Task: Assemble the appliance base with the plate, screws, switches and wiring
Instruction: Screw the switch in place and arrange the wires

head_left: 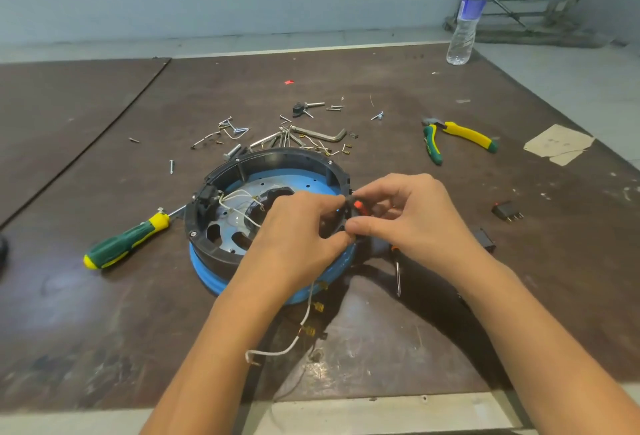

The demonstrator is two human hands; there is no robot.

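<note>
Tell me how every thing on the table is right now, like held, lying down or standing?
Round black and blue appliance base: lying flat, open side up.
Black switch with a red rocker: held at the base's right rim.
Left hand: pinches the switch.
Right hand: pinches the switch.
Green and yellow screwdriver: lying untouched.
Green and yellow pliers: lying, handles spread.
Clear plastic water bottle: upright, capped.
Loose silver screws: scattered behind base.

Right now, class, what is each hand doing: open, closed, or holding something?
Left hand: pinches the red switch at the base rim.
Right hand: pinches the same switch.
</note>
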